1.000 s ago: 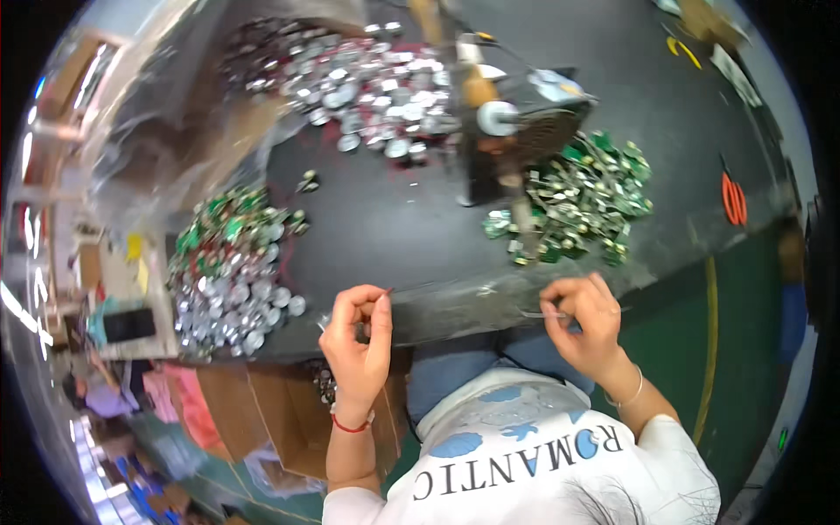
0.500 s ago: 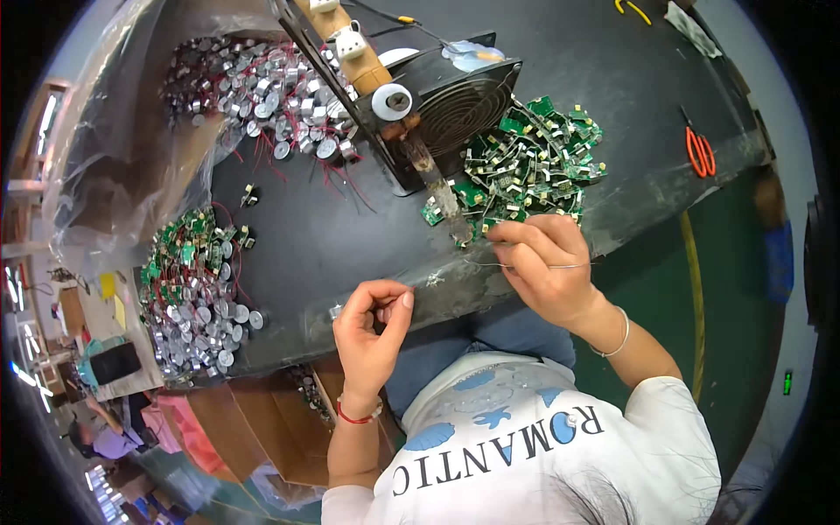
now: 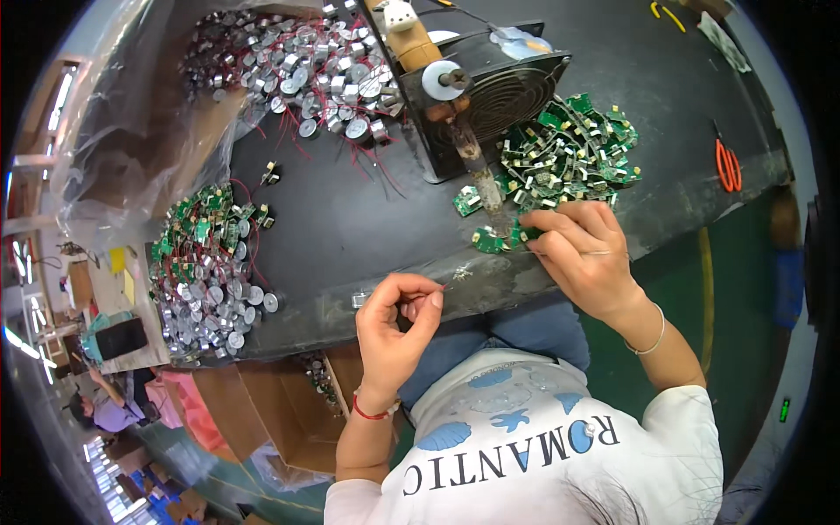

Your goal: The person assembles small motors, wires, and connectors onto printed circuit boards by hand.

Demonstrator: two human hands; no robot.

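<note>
My left hand (image 3: pixel 392 337) is closed in a pinch over the bench's front edge, with a tiny reddish wire end showing at its fingertips. Beside its knuckles a small silver cylinder (image 3: pixel 360 299), like the buzzers or motors in the piles, partly shows. My right hand (image 3: pixel 588 262) has thumb and fingers drawn together on a small green circuit board (image 3: pixel 525 231), and a thin silvery wire (image 3: pixel 597 253) crosses its fingers. Another board (image 3: pixel 488 240) lies just left of those fingertips. Above it, a soldering iron (image 3: pixel 475 166) slants down, fixed to a stand.
A heap of green boards (image 3: pixel 569 153) lies beyond my right hand, next to a black fan (image 3: pixel 512 98). Silver parts with red wires (image 3: pixel 324 83) fill the far left; boards and silver parts (image 3: pixel 206 262) are piled at the left edge. Red-handled pliers (image 3: pixel 727 166) lie right.
The view has shifted, moving the scene rightward. My right fingers have gone onto a board by the heap; the silvery wire no longer sticks out toward the left hand. My left hand stays pinched.
</note>
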